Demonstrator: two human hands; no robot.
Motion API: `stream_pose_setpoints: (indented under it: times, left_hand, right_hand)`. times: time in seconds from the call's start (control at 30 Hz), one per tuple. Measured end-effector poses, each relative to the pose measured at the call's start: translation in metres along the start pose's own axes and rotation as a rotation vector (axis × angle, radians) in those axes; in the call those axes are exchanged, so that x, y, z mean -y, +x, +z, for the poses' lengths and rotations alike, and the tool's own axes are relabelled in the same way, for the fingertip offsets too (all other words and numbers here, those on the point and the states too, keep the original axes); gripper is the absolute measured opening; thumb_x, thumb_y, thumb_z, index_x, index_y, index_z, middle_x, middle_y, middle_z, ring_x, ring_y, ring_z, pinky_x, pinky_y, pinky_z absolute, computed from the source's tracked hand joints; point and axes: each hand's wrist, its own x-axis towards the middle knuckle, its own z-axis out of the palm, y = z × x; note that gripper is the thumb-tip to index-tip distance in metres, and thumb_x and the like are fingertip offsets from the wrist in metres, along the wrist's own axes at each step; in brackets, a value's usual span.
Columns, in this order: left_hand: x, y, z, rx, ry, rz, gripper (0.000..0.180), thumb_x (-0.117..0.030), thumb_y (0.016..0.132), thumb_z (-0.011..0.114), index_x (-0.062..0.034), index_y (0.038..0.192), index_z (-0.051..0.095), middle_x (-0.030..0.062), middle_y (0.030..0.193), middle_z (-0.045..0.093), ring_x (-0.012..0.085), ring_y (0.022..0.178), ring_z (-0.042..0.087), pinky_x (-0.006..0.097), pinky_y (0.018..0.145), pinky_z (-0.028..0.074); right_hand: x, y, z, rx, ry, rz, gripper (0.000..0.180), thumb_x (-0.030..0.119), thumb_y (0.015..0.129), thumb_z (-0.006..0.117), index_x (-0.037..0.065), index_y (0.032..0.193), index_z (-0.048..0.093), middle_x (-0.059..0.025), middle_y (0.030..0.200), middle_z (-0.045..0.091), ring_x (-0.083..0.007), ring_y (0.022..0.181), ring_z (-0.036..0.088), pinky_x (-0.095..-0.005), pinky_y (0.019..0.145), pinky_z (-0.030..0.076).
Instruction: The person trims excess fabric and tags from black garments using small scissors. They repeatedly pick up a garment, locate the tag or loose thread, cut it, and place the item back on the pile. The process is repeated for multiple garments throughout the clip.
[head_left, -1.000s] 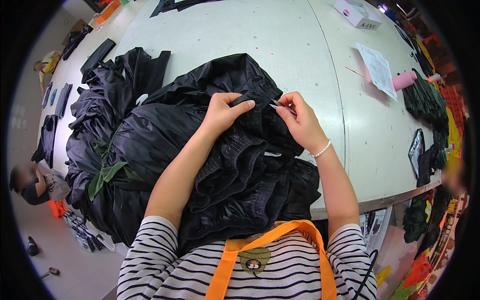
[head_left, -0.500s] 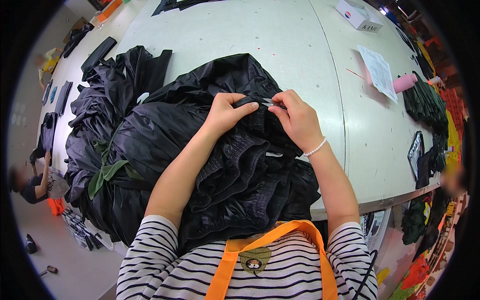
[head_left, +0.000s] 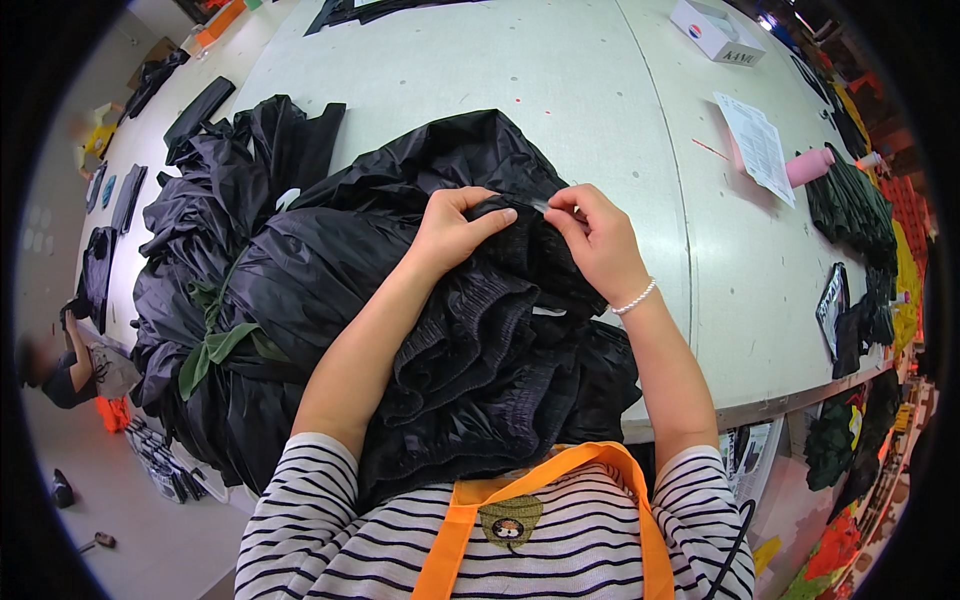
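Note:
Black shiny garments with gathered elastic edges are heaped in front of me. Between thumb and fingers my left hand pinches a fold of the black fabric near the top of the pile. Just right of it, my right hand is closed on a small silvery pointed tool, perhaps thread snips; most of it is hidden in the fingers. The tool's tip is at the fabric by my left fingertips. A green cloth strip is tied round the bundle on the left.
On the pale table stand a white box, papers and a pink thread cone at the right. Folded black pieces lie at the far left. A person is beyond the left edge.
My right hand has shifted slightly right and down, and less of the silvery tool shows. My left hand keeps its pinch on the fabric, nearly unmoved.

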Motion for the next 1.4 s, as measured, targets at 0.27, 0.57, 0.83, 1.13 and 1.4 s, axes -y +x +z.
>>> stream_pose_setpoints:
  times: [0.27, 0.57, 0.83, 1.13, 1.4]
  left_hand:
    - [0.009, 0.002, 0.001, -0.008, 0.09, 0.095, 0.016, -0.007, 0.077, 0.069, 0.0035, 0.089, 0.067, 0.0008, 0.083, 0.065, 0.0066, 0.076, 0.056, 0.021, 0.071, 0.045]
    - [0.01, 0.002, -0.002, 0.018, 0.144, 0.14, 0.016, -0.006, 0.076, 0.07, 0.0038, 0.089, 0.067, 0.001, 0.083, 0.065, 0.008, 0.078, 0.057, 0.022, 0.073, 0.044]
    - [0.007, 0.001, 0.0, 0.013, 0.068, 0.081, 0.016, -0.006, 0.076, 0.069, 0.0042, 0.088, 0.067, 0.0013, 0.084, 0.065, 0.0085, 0.079, 0.057, 0.022, 0.074, 0.044]
    - [-0.015, -0.004, -0.001, 0.428, 0.301, 0.376, 0.019, -0.009, 0.068, 0.074, -0.002, 0.085, 0.069, 0.0074, 0.072, 0.061, 0.021, 0.069, 0.056, 0.031, 0.066, 0.042]
    - [-0.086, -0.042, 0.006, 1.048, 0.457, 0.302, 0.031, -0.024, 0.072, 0.075, -0.0034, 0.094, 0.068, 0.0093, 0.083, 0.065, 0.0256, 0.077, 0.06, 0.035, 0.074, 0.044]
  right_hand:
    - [0.004, 0.004, -0.002, 0.101, 0.11, 0.114, 0.016, 0.015, 0.084, 0.066, 0.003, 0.091, 0.057, -0.008, 0.082, 0.061, -0.0176, 0.07, 0.06, -0.0268, 0.063, 0.047]
    - [0.006, 0.01, 0.009, 0.085, 0.174, 0.107, 0.015, 0.015, 0.085, 0.064, 0.003, 0.091, 0.058, -0.0083, 0.08, 0.061, -0.0178, 0.066, 0.058, -0.0271, 0.061, 0.046]
    - [-0.009, 0.007, 0.013, -0.019, 0.507, 0.379, 0.017, 0.018, 0.087, 0.064, 0.002, 0.092, 0.06, 0.0003, 0.075, 0.058, -0.0051, 0.066, 0.049, -0.0196, 0.061, 0.042]
    - [-0.023, 0.019, 0.016, -0.193, 0.413, 0.379, 0.017, 0.015, 0.084, 0.066, -0.001, 0.081, 0.063, 0.0018, 0.066, 0.057, -0.0042, 0.06, 0.048, -0.0204, 0.057, 0.041]
    - [-0.044, 0.018, 0.018, 0.423, 0.475, 0.346, 0.043, 0.004, 0.077, 0.066, -0.002, 0.118, 0.056, -0.0072, 0.101, 0.063, -0.0127, 0.091, 0.058, -0.0249, 0.082, 0.046]
